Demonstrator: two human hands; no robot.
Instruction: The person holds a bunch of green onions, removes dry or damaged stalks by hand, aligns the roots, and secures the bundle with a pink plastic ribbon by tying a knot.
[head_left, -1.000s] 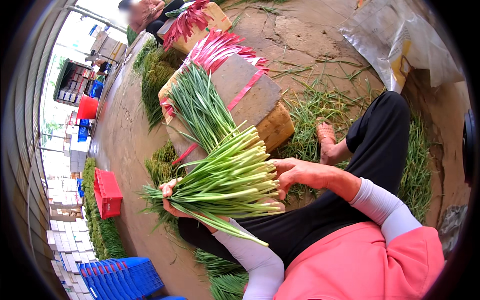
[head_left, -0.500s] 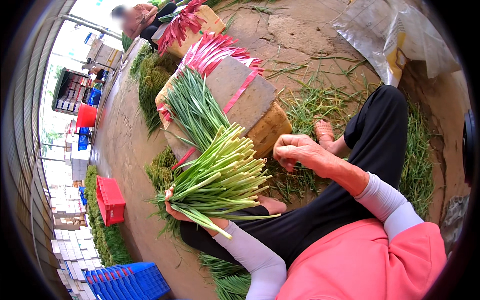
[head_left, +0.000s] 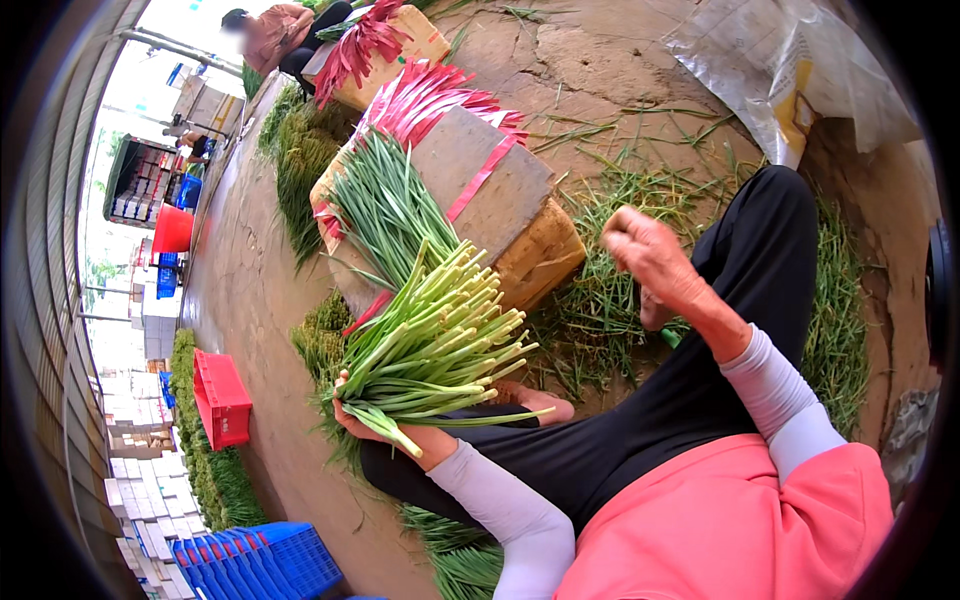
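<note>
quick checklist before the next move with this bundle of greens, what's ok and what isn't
1. Left hand has a grip on the bundle: ok, fingers wrap its leafy part.
2. Right hand clear of the bundle: ok, raised apart from it.
3. Pale stalk ends level: not ok, they are staggered.
4. Red ribbons available: ok, heaped at the far end of the block.
5. Other greens on the block fully tied: cannot tell, the held bundle covers their near end.

A block bears greens and red strips
</note>
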